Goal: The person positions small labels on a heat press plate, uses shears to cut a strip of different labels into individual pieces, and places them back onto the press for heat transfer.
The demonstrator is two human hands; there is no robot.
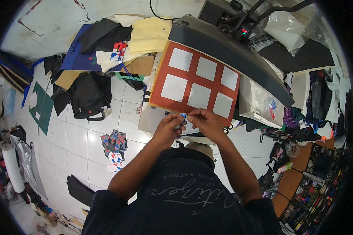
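My left hand (169, 128) is closed on a small blue-and-white object (183, 115), held just in front of my body. Too little of the object shows to tell its kind. The fingertips of my right hand (206, 123) pinch at its right side. Directly beyond my hands lies the reddish-brown pad (191, 80) of a heat press, with several white squares (173, 87) set out on it in two rows. The press's long dark upper plate (227, 53) is raised along the far side of the pad.
A control box with a lit display (244, 31) stands behind the press. Right of it sits a white open box (261, 105) holding clear plastic. On the tiled floor to the left are a black backpack (91, 96), patterned pieces (115, 144) and a green cutting mat (42, 109).
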